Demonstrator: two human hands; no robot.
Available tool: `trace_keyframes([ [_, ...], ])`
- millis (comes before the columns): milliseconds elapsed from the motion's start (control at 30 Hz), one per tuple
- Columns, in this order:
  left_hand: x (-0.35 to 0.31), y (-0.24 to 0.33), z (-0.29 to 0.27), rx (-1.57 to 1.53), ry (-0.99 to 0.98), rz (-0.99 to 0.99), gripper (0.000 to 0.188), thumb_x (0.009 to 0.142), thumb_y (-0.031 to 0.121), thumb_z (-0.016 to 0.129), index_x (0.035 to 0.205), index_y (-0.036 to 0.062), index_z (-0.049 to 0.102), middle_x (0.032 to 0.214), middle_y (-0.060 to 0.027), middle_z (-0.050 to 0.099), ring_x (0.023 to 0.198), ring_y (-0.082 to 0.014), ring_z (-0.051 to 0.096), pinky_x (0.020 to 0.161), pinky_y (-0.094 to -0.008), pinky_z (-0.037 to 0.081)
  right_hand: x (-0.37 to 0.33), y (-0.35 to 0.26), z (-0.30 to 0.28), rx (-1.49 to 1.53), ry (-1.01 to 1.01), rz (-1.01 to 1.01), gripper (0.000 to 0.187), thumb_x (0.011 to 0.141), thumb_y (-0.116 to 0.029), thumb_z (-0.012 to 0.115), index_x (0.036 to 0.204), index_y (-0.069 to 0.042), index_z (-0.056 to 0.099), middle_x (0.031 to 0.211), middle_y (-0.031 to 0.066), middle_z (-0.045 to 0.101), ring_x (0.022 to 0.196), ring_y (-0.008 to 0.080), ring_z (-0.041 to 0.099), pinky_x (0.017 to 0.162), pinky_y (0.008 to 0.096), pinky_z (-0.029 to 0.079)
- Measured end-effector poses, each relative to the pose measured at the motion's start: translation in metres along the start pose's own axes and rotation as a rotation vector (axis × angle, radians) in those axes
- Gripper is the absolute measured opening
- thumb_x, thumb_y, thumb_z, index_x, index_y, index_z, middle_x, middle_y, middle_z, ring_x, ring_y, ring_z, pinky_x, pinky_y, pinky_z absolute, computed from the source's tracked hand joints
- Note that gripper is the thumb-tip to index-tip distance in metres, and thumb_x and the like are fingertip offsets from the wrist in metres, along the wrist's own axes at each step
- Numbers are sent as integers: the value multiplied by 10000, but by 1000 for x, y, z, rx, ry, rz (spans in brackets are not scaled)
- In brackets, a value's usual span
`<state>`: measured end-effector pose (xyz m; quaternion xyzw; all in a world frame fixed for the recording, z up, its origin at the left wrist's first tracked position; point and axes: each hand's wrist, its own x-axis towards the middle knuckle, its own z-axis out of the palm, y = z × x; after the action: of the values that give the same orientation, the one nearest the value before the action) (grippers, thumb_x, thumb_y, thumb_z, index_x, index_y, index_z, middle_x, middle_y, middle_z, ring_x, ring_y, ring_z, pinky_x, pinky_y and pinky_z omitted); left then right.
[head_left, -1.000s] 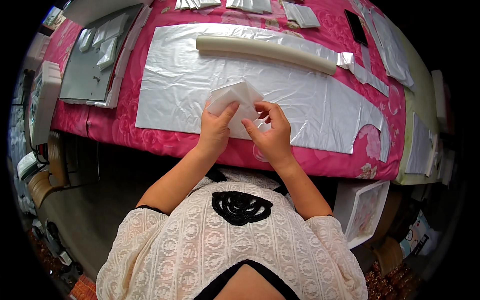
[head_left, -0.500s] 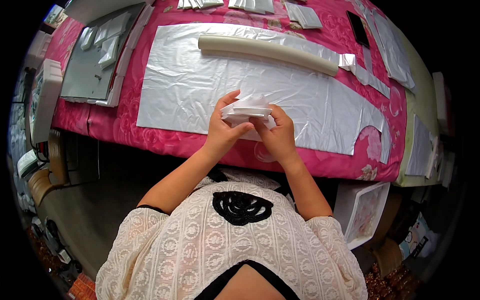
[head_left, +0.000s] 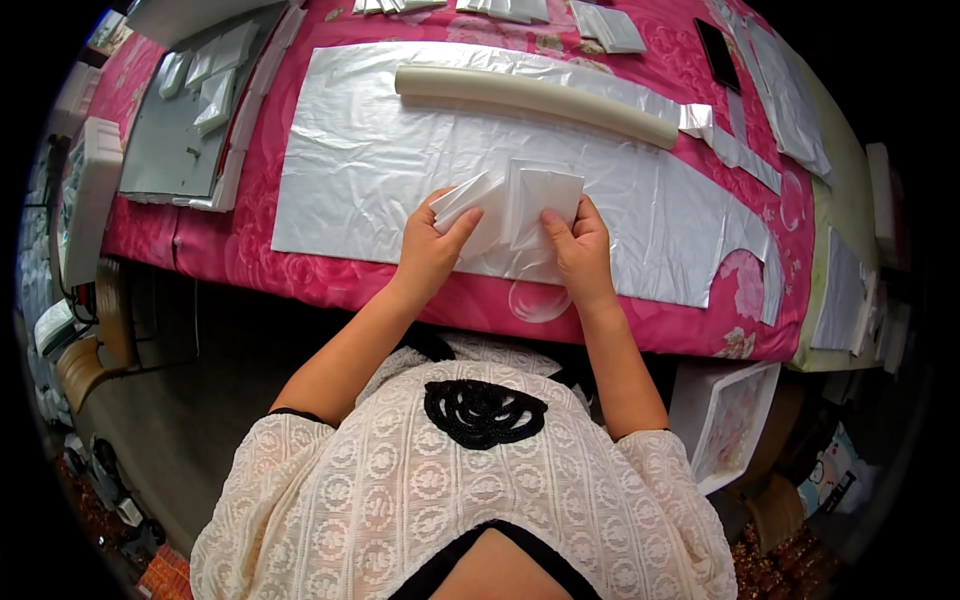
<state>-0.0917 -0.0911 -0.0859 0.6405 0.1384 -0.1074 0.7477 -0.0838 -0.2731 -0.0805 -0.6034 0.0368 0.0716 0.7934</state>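
My left hand (head_left: 432,243) is closed, thumb on top, around a few folded white plastic packets (head_left: 461,201) that tilt to the right. In my right hand (head_left: 583,252), a flat, squarish stack of folded white packets (head_left: 549,196) is pinched between thumb and fingers. The two bunches sit close together, fanned out over the near part of a large silvery-white plastic sheet (head_left: 370,160). Most of my fingers are hidden behind the packets. Across the far part of that sheet lies a long cream tube (head_left: 535,105).
The pink flowered tablecloth (head_left: 240,245) covers the table. More folded packets (head_left: 610,28) lie along its far side, near a black phone (head_left: 716,54). At left, a grey board (head_left: 165,160) holds several packets. A white bin (head_left: 728,420) stands below the right edge.
My hands have moved apart. The packets, bunched together before, are now in two groups, one in each hand, with their flat faces showing.
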Motion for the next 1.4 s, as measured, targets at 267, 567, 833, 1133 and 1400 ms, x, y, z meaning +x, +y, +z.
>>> trace_keyframes([
  [267, -6, 4, 20, -474, 33, 36, 287, 869, 190, 623, 1083, 9, 561, 967, -54, 619, 849, -100, 586, 729, -237, 480, -5, 9, 8, -11, -73, -81, 208, 873, -92, 604, 1063, -11, 574, 1018, 40, 612, 914, 113, 573, 830, 251, 446],
  [567, 0, -4, 2, -444, -290, 153, 388, 825, 195, 671, 1147, 25, 538, 989, -61, 608, 921, -143, 584, 815, -287, 473, 1, -21, 2, -460, -172, -108, 163, 808, -49, 640, 967, -28, 615, 904, 70, 637, 823, 170, 613, 738, 279, 470],
  [833, 13, 16, 1, 403, -334, 444, 431, 778, 57, 691, 1172, 13, 521, 1066, -61, 589, 980, -139, 564, 852, -278, 456, 21, -55, 5, -1188, -389, -690, 230, 698, -14, 674, 907, -56, 588, 920, 101, 601, 824, 278, 598, 710, 360, 492],
  [1133, 8, -16, 10, 133, -137, 405, 302, 768, 32, 704, 1052, 28, 601, 992, -67, 617, 911, -140, 587, 781, -257, 470, -3, 1, -17, -418, 62, -54, 222, 749, -104, 735, 930, -36, 626, 882, 26, 597, 756, 116, 562, 678, 245, 462],
  [1400, 10, -15, 6, 152, -182, 433, 351, 761, 34, 713, 1086, 32, 582, 1042, -54, 592, 932, -136, 581, 787, -257, 485, -1, -11, -36, -190, 85, -200, 116, 867, -87, 622, 951, -9, 598, 875, 2, 601, 777, 58, 544, 716, 199, 440],
])
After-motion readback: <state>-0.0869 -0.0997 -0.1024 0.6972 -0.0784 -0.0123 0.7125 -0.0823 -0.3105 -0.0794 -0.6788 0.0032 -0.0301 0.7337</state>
